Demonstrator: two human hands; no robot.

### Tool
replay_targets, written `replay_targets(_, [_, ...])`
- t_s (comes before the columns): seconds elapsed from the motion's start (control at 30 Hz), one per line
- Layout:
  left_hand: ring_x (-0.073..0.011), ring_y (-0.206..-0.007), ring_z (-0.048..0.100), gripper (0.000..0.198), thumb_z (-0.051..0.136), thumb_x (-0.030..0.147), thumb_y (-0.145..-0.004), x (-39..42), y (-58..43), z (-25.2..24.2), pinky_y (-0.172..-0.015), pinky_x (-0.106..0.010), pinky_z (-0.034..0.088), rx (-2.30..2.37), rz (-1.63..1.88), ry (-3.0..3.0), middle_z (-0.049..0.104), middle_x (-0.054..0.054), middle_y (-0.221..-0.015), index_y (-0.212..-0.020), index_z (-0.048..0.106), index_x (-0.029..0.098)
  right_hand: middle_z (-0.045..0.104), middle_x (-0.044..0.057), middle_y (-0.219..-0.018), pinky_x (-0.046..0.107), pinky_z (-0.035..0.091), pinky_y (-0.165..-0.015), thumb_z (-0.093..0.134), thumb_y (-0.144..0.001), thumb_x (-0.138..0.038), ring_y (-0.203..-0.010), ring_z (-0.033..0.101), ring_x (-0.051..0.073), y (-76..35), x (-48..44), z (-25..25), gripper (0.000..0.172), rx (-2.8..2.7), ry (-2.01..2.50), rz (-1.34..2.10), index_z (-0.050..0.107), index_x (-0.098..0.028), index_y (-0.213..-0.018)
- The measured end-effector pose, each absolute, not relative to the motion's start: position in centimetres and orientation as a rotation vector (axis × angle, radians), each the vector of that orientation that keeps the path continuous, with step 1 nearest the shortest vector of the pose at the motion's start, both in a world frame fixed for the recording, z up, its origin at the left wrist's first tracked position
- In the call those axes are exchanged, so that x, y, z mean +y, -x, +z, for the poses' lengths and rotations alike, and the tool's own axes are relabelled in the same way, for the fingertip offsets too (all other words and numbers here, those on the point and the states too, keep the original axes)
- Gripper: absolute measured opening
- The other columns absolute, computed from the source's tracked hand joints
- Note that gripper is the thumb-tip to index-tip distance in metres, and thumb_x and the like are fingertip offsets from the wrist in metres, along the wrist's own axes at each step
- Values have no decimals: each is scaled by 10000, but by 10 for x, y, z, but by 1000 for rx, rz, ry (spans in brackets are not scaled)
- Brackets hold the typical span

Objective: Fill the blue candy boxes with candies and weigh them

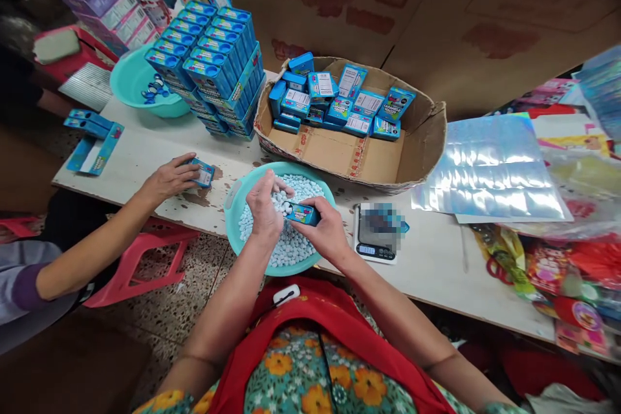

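Observation:
A turquoise basin [231, 210] full of small pale-blue candies [291, 251] stands at the table's front edge. Over it, my right hand [328, 228] grips a small blue candy box [303, 213], tilted with one end toward my left hand. My left hand [266, 206] is curled palm-up against that end, with several candies in its fingers. Part of the box's opening is hidden by my fingers. Just right of the basin sits a digital scale [374, 252]; what lies on it is blurred.
A cardboard tray [422, 142] holds several blue boxes behind the basin. Stacked boxes [218, 65] and a second turquoise basin [127, 81] stand at the back left. A co-worker's hand [172, 178] touches a blue box [204, 173]. Shiny sheets [490, 168] lie right.

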State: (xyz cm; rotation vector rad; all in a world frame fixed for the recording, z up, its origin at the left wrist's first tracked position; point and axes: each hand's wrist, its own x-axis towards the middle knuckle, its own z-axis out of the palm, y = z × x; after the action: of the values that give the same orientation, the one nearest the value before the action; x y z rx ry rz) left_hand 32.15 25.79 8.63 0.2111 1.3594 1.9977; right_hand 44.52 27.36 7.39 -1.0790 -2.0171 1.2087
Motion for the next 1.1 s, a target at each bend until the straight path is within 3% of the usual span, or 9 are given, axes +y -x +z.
replay_targets(0.13, [-117, -524, 561, 445, 594, 493, -795, 262, -326, 87, -585, -263, 477, 1441, 1986, -254, 440, 32, -506, -541, 411, 175, 636, 22, -913, 335, 459, -799, 708, -694, -243, -878, 600, 215, -448, 274, 76, 259, -1961, 1076, 1246, 605, -219, -931])
replay_targets(0.33, [-101, -501, 535, 409, 582, 524, -802, 266, -327, 89, -548, -242, 461, 1445, 1924, -251, 493, 25, -539, -623, 486, 169, 635, 18, -903, 336, 460, -792, 714, -687, -252, -863, 600, 212, -450, 277, 74, 260, -1924, 1097, 1277, 604, -215, -920])
replay_targets(0.5, [-86, -473, 488, 378, 590, 493, -809, 265, -325, 91, -508, -222, 434, 1390, 1898, -276, 457, 37, -526, -638, 471, 177, 629, 16, -897, 332, 462, -788, 709, -689, -251, -855, 594, 209, -449, 279, 76, 253, -1916, 1098, 1270, 600, -219, -916])
replay_targets(0.67, [-97, -537, 532, 326, 595, 417, -823, 263, -327, 91, -584, -233, 460, 1429, 1958, -358, 469, 33, -543, -643, 479, 171, 616, 13, -902, 318, 456, -794, 708, -688, -224, -857, 587, 197, -444, 278, 73, 266, -1917, 1038, 1272, 596, -216, -929])
replay_targets(1.1, [-60, -417, 376, 361, 598, 472, -814, 270, -329, 88, -425, -192, 328, 1519, 1981, -355, 389, 64, -501, -663, 441, 184, 614, 17, -878, 331, 460, -778, 681, -694, -214, -844, 585, 208, -444, 282, 81, 221, -1948, 1050, 1243, 589, -223, -895])
